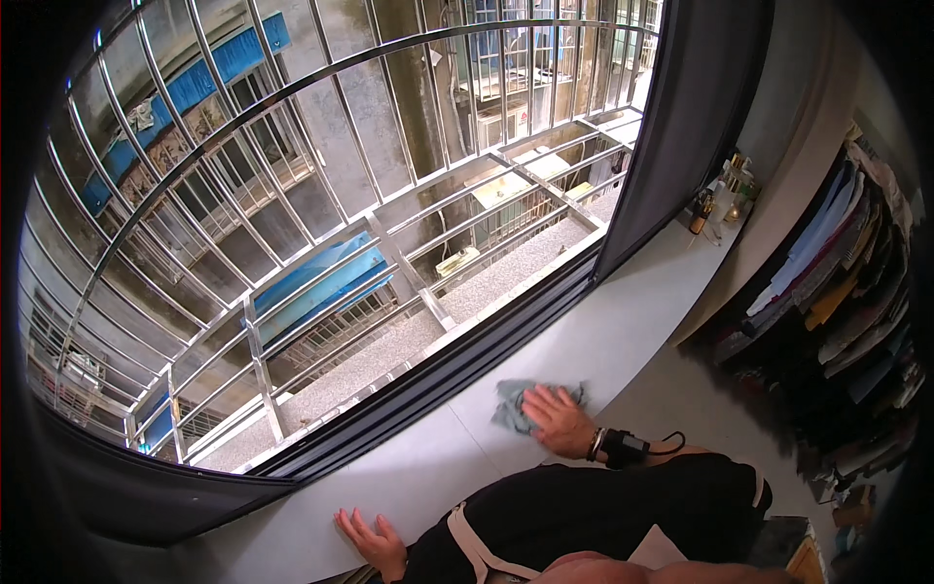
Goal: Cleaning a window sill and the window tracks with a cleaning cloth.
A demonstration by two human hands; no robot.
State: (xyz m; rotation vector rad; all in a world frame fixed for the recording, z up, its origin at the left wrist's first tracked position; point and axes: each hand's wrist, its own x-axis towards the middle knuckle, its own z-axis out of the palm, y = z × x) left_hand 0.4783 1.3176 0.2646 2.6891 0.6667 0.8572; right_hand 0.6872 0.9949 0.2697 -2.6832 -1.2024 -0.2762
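Note:
Under my right hand (pixel 560 425) a grey-green cloth (pixel 514 405) lies bunched on the white windowsill (pixel 430 467). The palm presses the cloth flat, and its edges are blurred. A dark strap device and bracelets circle that wrist. Farther left, my left hand (pixel 372 544) rests on the same sill with its fingers spread and nothing in it. A thin seam runs across the sill between the two hands.
A dark sliding-window track (pixel 438 394) borders the sill, with metal security bars (pixel 408 255) beyond. Small bottles (pixel 704 208) stand at the sill's far right end. Hanging clothes (pixel 839 285) fill a rack at right. A box (pixel 795 540) sits low at lower right.

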